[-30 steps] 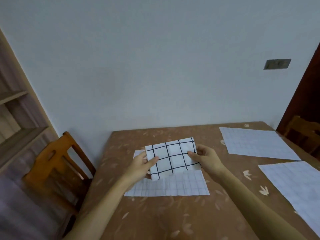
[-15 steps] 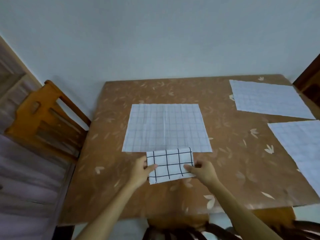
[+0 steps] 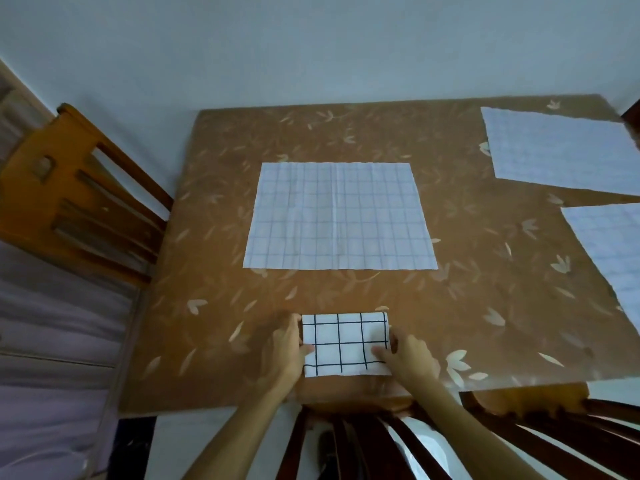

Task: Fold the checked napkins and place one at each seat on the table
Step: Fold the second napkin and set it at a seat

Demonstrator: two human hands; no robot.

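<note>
at the near table [image 3: 485,323] edge, setting down one folded checked napkin [image 3: 346,344], pinched at both sides with left hand [image 3: 287,355] and right hand [image 3: 410,358]. leaves three unfolded napkins [image 3: 339,216] to do.

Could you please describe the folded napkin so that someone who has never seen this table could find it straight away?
Find the brown leaf-patterned table and look to its near edge. There the folded napkin lies between the left hand and right hand, which hold its short ends. Unlike the three large, faintly gridded cloths spread flat farther off, it is small with bold black checks.
</note>
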